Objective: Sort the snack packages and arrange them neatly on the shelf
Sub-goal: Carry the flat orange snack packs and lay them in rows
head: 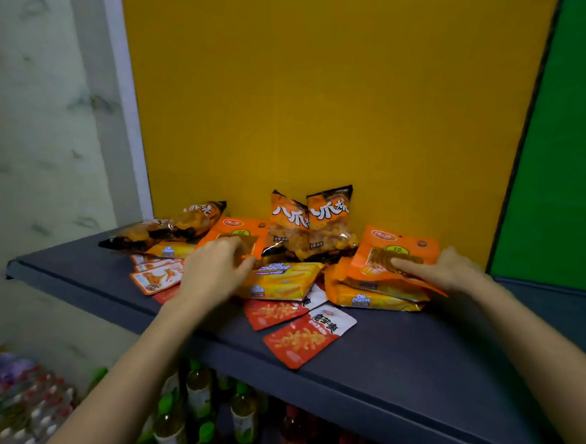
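Observation:
Snack packages lie in a loose heap on a dark grey shelf (396,358) against a yellow back panel. My left hand (213,272) grips the lower edge of a flat orange pouch (236,228). My right hand (443,268) holds another flat orange pouch (386,251), tilted up over a stack of orange packs. Two orange-and-black puffed bags (310,223) stand upright at the back, and similar bags (167,229) lie on their sides at the left. Yellow Cal Cheese packs (281,279) lie in the middle, with red-and-white sachets (308,339) in front.
More small red sachets (156,275) lie at the left near the shelf's end. Below the shelf stand bottles with green caps (201,401), and wrapped bottle packs (16,400) sit lower left. A green panel (571,136) borders the right.

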